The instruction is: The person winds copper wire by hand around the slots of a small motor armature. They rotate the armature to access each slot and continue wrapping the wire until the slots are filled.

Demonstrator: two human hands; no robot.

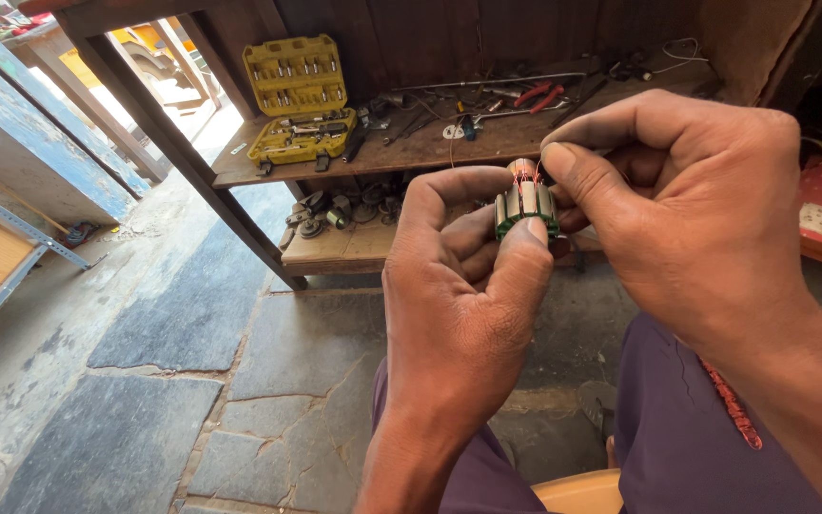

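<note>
My left hand [463, 286] grips a small motor armature [526, 202], a green-coated slotted core with copper wire at its top end. Thumb and fingers wrap around its body and hold it upright in front of me. My right hand [687, 205] is closed at the armature's right side, with thumb and forefinger pinching at the copper windings near the top. Whether a thin wire is held between those fingers I cannot tell. My knees in purple trousers [677, 428] are below the hands.
A wooden bench [430, 148] carries an open yellow socket set case [299, 95], pliers with red handles [539, 95], screwdrivers and loose tools. Its lower shelf [349, 243] holds round metal parts. Stone slab floor [192, 381] lies to the left, a metal shelf frame [11, 228] at far left.
</note>
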